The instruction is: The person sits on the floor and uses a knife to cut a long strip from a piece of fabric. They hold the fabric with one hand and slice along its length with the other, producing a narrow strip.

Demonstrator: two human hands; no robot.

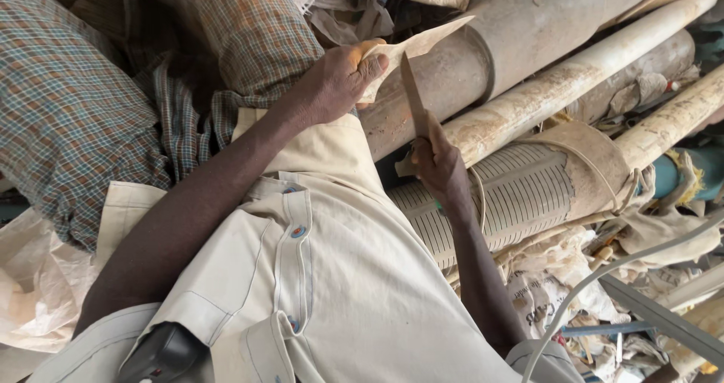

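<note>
Cream shirt (339, 277) hiding lap, left hand (339, 81) gripping cloth strip (411, 47), right hand (441, 164) covering knife (412, 92) handle

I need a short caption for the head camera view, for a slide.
Left hand grips pale sheet material while right hand holds a knife upright beside stacked pipes.

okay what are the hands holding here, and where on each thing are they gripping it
The left hand pinches a pale strip of material at its near end, thumb on top. The right hand grips a knife by its handle, blade pointing up.

L hand (339, 81) grips cloth strip (411, 47); R hand (437, 164) holds knife (412, 96) upright.
</note>
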